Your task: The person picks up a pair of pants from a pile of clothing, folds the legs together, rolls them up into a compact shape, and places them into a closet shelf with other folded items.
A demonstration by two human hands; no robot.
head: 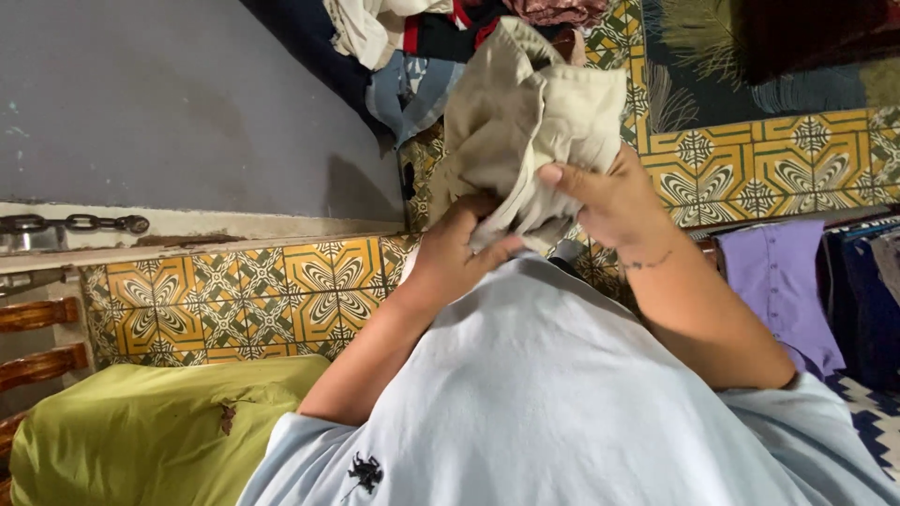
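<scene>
A single head-worn camera looks steeply down the wearer's own chest, so close that the pale blue shirt [562,394] fills the lower middle of the frame. Both forearms rise from the bottom edge to mid-frame, where the left hand [459,248] and right hand [609,201] meet at a beige garment [525,122], very near the lens. Beyond lie the patterned tile floor [244,300], a grey wall [169,103] at upper left and a heap of clothes [441,37] along the top edge.
</scene>
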